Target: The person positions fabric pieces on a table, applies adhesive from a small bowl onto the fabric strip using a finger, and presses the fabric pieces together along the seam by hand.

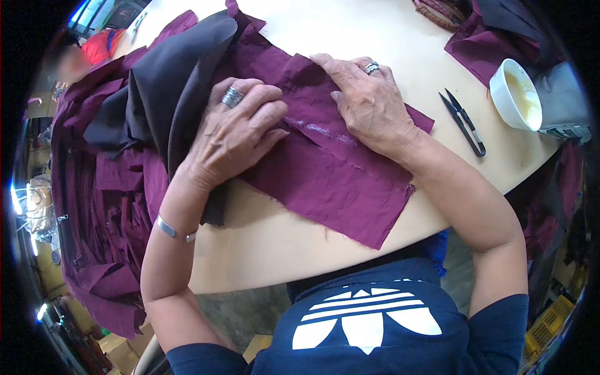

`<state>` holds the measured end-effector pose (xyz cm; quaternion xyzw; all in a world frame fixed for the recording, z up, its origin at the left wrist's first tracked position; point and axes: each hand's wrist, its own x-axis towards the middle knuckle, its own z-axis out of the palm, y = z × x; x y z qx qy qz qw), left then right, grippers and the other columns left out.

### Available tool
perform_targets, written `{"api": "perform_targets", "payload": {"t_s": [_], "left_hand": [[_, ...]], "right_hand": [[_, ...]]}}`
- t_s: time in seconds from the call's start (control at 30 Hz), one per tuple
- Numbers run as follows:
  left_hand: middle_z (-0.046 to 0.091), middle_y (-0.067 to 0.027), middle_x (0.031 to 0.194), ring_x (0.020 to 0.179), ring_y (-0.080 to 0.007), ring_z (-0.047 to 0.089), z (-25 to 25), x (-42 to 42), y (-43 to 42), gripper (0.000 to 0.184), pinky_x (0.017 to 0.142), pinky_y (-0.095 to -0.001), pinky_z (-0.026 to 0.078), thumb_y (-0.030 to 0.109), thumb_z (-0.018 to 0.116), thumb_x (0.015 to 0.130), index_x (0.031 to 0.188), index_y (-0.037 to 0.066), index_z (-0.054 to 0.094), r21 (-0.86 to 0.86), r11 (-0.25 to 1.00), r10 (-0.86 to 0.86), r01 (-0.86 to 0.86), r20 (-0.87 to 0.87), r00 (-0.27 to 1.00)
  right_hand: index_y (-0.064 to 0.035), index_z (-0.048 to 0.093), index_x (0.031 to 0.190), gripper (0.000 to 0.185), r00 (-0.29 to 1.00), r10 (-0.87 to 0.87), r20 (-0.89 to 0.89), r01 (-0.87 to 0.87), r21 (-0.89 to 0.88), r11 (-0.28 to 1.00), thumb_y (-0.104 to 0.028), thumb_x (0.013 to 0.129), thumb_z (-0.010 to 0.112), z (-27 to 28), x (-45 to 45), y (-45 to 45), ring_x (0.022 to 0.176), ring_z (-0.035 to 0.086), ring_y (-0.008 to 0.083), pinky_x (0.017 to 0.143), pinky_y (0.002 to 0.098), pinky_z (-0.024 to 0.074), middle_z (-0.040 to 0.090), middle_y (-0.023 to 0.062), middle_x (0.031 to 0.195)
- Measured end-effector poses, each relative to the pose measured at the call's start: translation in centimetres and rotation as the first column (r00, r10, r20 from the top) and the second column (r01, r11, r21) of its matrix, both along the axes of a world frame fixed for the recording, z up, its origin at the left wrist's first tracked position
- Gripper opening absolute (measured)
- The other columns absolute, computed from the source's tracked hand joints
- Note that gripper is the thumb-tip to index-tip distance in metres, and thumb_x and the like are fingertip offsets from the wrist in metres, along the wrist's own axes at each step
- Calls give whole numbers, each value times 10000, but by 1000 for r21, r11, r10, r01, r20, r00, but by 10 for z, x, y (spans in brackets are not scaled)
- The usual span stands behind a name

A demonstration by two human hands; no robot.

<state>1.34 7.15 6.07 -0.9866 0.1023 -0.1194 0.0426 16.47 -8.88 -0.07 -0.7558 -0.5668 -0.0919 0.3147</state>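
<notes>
A maroon cloth piece (pixel 337 181) with frayed edges lies on the pale table (pixel 250 262), a whitish smear along its middle. My left hand (pixel 240 125), with rings on one finger, rests on the cloth's left part with its fingers curled; whatever its fingertips hold is hidden. My right hand (pixel 369 103) lies on the upper right of the cloth, fingers apart, index finger stretched to the folded edge. Dark grey cloth (pixel 169 81) is bunched beside my left hand, over more maroon fabric.
Black thread snips (pixel 462 122) lie on the right of the table, near a white bowl (pixel 514 94) of pale paste. More maroon cloth (pixel 487 47) sits behind the bowl. Layered maroon fabric (pixel 119 219) hangs over the left edge. A blurred person (pixel 72 65) is at the upper left.
</notes>
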Motion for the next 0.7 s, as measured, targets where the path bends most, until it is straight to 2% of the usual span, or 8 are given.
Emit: {"api": "perform_targets", "payload": {"t_s": [0.07,0.2,0.3,0.4,0.57,0.7], "left_hand": [[556,-21,1058,1056,-208,524,-2,3,-14,248,962,-391,343,103,616,750,996,128,611,-24,999,-35,35,-12,999],[575,-18,996,1004,-197,549,-9,4,-20,224,923,-374,383,91,596,731,951,113,631,-86,990,-123,115,-84,989],[568,-30,947,951,-207,561,-10,7,-16,185,891,-369,395,97,581,758,940,109,616,-106,989,-112,100,-108,988],[539,-54,874,876,-222,560,-10,12,-7,124,823,-369,408,107,552,802,922,100,583,-91,993,-84,71,-140,987],[541,-56,915,872,-229,544,-2,15,-2,101,802,-358,409,79,533,784,884,83,553,-25,997,-81,77,-231,970],[534,-81,911,862,-237,539,-1,11,-10,75,778,-352,422,56,504,771,845,50,510,-25,989,-145,143,-188,971]], "right_hand": [[-127,387,1350,585,999,0,-51,0,8,1000,-29,801,563,1,1,0,982,575,291,874,395,381,593,127,1143],[-98,444,1275,492,1000,16,-20,-13,123,992,-57,788,501,-3,3,2,944,575,271,822,426,402,620,91,1025],[-131,400,1338,583,997,22,-80,-19,33,999,-22,791,568,1,3,-1,995,576,271,862,379,385,589,112,1176],[-135,395,1341,584,996,8,-87,-8,1,1000,-21,793,565,2,4,-1,1001,576,264,856,379,386,583,111,1189],[-143,387,1348,591,996,8,-91,-8,-8,1000,-21,796,560,3,4,-2,999,574,265,854,382,388,582,108,1191],[-155,392,1347,596,998,-10,-64,10,-2,1000,-21,792,564,-1,3,1,982,573,264,857,384,391,586,101,1180]]}}
